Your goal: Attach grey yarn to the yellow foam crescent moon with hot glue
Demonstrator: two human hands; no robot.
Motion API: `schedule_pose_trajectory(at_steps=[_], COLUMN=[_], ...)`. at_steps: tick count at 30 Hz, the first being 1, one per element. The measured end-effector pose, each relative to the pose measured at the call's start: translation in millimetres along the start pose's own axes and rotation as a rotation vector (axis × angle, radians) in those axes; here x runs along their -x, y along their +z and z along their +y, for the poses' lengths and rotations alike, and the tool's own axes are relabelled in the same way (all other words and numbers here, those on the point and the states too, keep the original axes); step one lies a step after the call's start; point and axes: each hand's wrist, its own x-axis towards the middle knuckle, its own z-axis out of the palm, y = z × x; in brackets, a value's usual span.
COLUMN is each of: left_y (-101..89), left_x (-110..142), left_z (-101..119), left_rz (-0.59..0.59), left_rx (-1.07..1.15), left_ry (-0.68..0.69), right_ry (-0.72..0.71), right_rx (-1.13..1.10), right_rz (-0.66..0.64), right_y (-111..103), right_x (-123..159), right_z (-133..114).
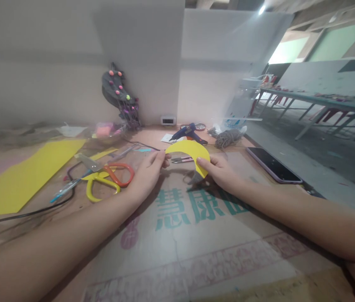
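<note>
Both my hands hold up a yellow crescent-shaped paper cutout (187, 150) just above a flattened cardboard sheet (196, 235) printed with green characters. My left hand (147, 174) pinches the crescent's left tip between thumb and fingers. My right hand (221, 172) pinches its right end. Both forearms reach in from the bottom corners of the view.
Yellow and orange-handled scissors (108, 178) and a pen (67, 189) lie left of my hands, beside a large yellow paper sheet (23, 176). A blue glue gun (187, 132), small snips (180, 160), grey yarn (227, 137) and a phone (273, 164) lie beyond and to the right.
</note>
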Motion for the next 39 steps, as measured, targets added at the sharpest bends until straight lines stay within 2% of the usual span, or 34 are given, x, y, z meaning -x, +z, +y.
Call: schedule_pose_trajectory(at_steps=[4, 9, 14, 19, 23, 26, 29, 33, 36, 39], left_y=[-3.1, -3.3, -2.8, 0.0, 2.7, 3.8, 3.6, 2.8, 3.3, 3.8], left_x=[1, 2, 2, 3, 7, 11, 13, 11, 9, 8], left_z=[4, 6, 6, 7, 7, 6, 6, 10, 14, 14], left_rz=[-0.052, -0.049, -0.05, -0.149, -0.286, -0.379, -0.37, -0.291, -0.266, -0.251], left_rx=[-0.137, -0.135, -0.147, -0.145, -0.207, -0.244, -0.305, -0.296, -0.201, -0.199], left_ry=[0.056, 0.049, 0.046, -0.008, -0.003, 0.028, 0.083, 0.055, -0.001, -0.009], right_ry=[-0.022, 0.0, -0.088, -0.019, -0.013, -0.004, -0.012, -0.169, -0.352, -0.445], right_rx=[0.032, 0.112, 0.262, 0.143, 0.047, 0.045, 0.051, 0.193, 0.298, 0.367], right_rz=[-0.019, -0.046, -0.147, -0.04, 0.06, 0.071, 0.051, 0.057, 0.068, 0.1], right_y=[0, -2, -2, -1, 0, 0, 1, 1, 1, 0], right_x=[0, -2, -4, -2, -2, -3, -3, -4, -5, -3], right_z=[3, 7, 8, 7, 4, 4, 6, 10, 10, 7])
